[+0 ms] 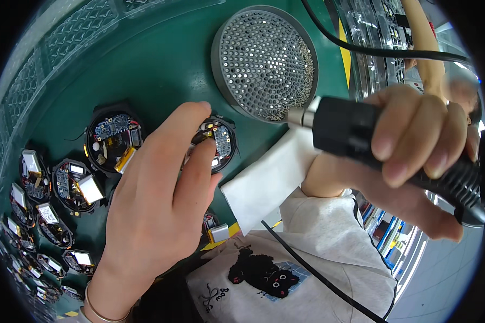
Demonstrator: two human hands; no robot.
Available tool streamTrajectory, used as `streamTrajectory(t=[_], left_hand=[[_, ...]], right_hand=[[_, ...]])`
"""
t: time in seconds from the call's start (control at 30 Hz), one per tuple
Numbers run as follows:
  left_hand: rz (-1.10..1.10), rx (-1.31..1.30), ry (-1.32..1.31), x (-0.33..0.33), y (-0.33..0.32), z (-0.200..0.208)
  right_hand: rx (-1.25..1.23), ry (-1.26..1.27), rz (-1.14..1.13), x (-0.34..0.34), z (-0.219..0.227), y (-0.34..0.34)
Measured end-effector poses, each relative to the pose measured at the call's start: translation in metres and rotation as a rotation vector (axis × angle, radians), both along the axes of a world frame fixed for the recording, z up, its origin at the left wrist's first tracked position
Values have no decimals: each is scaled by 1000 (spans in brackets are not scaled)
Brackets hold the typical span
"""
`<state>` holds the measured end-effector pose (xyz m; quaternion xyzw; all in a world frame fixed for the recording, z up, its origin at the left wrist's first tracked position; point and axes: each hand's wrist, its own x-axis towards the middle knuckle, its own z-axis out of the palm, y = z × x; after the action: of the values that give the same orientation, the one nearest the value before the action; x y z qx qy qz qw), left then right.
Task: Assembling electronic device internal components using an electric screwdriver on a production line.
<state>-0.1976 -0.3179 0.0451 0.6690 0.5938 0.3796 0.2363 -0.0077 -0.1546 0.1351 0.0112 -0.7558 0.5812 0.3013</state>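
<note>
My left hand [156, 199] rests over a small round black housing [223, 141] with a blue circuit board inside, its fingers bent around the rim; the palm side is hidden. My right hand [415, 140] is wrapped around a black electric screwdriver [345, 126], raised on the right with its metal tip pointing left. Below and beside that tip lies a round grey tray [216, 59] full of holes, with small silver screws [302, 70] heaped along its right side and many seated in the holes.
Several similar open round housings [73, 185] with silver battery packs crowd the green table [161, 59] at left. A white cloth or paper strip [267, 185] lies near the table's front edge. A black cable [382, 53] crosses the upper right. Another person's arm [428, 48] shows beyond.
</note>
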Motion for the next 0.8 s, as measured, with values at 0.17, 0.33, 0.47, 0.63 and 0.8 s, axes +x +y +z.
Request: streamTrajectory(t=[0.17, 0.33, 0.47, 0.63, 0.8], left_hand=[[7, -6, -44, 1, -1, -1], [26, -38, -137, 5, -2, 0], [74, -33, -137, 4, -3, -5], [59, 48, -106, 5, 0, -5], [87, 88, -216, 3, 6, 3]], right_hand=[[-78, 91, 2, -18, -19, -26], [-53, 88, 47, -18, -14, -30], [-74, 120, 107, -21, -25, -26], [-73, 133, 159, -23, -22, -22], [-232, 164, -32, -14, -11, -31]])
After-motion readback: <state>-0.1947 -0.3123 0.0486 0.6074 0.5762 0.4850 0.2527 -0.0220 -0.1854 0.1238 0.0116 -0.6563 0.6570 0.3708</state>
